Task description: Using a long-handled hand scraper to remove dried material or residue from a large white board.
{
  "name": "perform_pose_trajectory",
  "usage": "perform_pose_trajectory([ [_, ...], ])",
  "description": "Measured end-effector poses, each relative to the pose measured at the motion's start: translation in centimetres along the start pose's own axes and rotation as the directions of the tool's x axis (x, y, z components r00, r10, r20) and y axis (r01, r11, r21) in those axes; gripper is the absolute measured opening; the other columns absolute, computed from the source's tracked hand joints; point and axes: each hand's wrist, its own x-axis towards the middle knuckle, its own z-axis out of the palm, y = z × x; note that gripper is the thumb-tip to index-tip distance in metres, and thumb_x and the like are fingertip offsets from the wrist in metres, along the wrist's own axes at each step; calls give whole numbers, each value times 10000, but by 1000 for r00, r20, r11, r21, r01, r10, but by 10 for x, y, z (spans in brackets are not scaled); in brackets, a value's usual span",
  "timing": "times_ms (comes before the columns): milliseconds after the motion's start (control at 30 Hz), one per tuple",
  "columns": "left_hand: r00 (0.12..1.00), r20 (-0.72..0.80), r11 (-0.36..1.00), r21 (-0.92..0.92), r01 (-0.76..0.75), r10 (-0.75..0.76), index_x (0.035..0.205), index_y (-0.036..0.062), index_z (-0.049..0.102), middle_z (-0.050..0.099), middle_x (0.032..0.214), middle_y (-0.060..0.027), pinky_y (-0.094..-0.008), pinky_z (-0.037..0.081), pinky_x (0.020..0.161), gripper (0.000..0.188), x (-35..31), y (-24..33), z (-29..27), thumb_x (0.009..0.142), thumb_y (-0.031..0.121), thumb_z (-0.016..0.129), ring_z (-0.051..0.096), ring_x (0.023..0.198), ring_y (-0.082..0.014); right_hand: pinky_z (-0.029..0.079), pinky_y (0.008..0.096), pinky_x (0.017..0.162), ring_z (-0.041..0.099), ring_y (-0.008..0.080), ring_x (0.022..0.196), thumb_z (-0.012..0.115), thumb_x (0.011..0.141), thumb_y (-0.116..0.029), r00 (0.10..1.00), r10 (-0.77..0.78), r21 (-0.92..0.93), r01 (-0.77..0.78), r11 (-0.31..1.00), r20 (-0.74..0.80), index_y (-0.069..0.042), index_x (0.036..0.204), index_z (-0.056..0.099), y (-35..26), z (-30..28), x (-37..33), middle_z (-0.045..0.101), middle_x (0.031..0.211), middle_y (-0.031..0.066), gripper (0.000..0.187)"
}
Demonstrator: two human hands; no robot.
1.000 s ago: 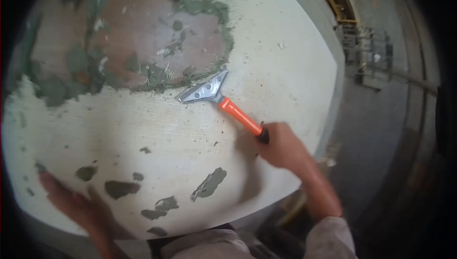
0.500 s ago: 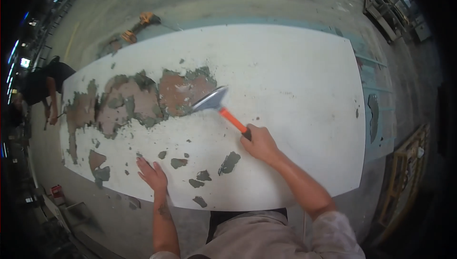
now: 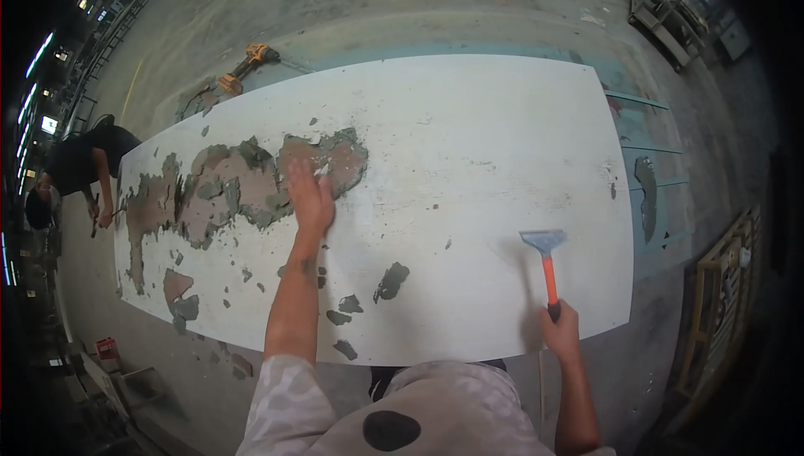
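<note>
Head view, looking down: my left hand (image 3: pixel 311 196) lies open, palm down and fingers spread, on the big white panel (image 3: pixel 469 146) that fills the middle of the frame. It rests at the edge of the scraped patch (image 3: pixel 243 184), a ragged area left of centre where the white coating is gone and brownish and grey-green material shows. My right hand (image 3: pixel 561 330), at the lower right, is closed around the bottom end of an orange-handled scraper (image 3: pixel 546 263). The handle stands nearly upright in the picture, and the wide pale-blue blade is at the top, over the white surface near the panel's right end, well apart from the scraped patch; whether the blade touches the panel I cannot tell. Smaller dark chips (image 3: pixel 390 282) where coating has come off dot the panel's near edge between my two arms. On the concrete floor beyond the panel's far edge, in the upper left of the frame, lies a yellow power tool (image 3: pixel 248 62). At the far left edge, another person in dark clothes (image 3: pixel 79 167) bends down beside the panel's left end.
</note>
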Motion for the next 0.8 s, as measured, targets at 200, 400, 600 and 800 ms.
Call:
perform_pose_trajectory([
  [200, 805, 367, 884, -170, -435, 466, 1605, 68, 362, 199, 1700, -256, -600, 109, 1273, 829, -61, 140, 60, 960, 519, 625, 137, 1586, -438, 402, 341, 574, 452, 117, 629, 713, 926, -156, 985, 68, 83, -55, 995, -158, 11, 793, 543, 24, 7, -65, 491, 640, 47, 273],
  [400, 570, 416, 671, -649, -359, 708, 1612, 90, 364, 200, 1713, -224, -621, 130, 1263, 740, -155, 190, 21, 975, 340, 646, 167, 1599, -386, 398, 329, 572, 441, 105, 636, 709, 945, -149, 978, 75, 178, -40, 983, -193, 12, 808, 551, -5, 26, -83, 499, 651, 36, 265],
  [600, 961, 253, 993, 20, -116, 107, 1590, -55, 306, 136, 1672, -364, -658, 96, 1240, 805, -92, 74, 9, 997, 404, 599, 93, 1558, -544, 404, 314, 570, 474, 92, 612, 713, 934, -141, 986, 59, 167, -32, 986, -158, -7, 806, 547, 24, 60, -117, 506, 651, 8, 249],
  [800, 749, 483, 889, -196, -413, 454, 1571, -69, 338, 222, 1648, -364, -591, 112, 1267, 865, -102, 105, 7, 1008, 566, 509, 131, 1558, -528, 417, 342, 566, 480, 113, 609, 724, 929, -147, 967, 61, 168, -19, 986, -248, 5, 798, 561, 64, 104, -157, 510, 647, 24, 258],
])
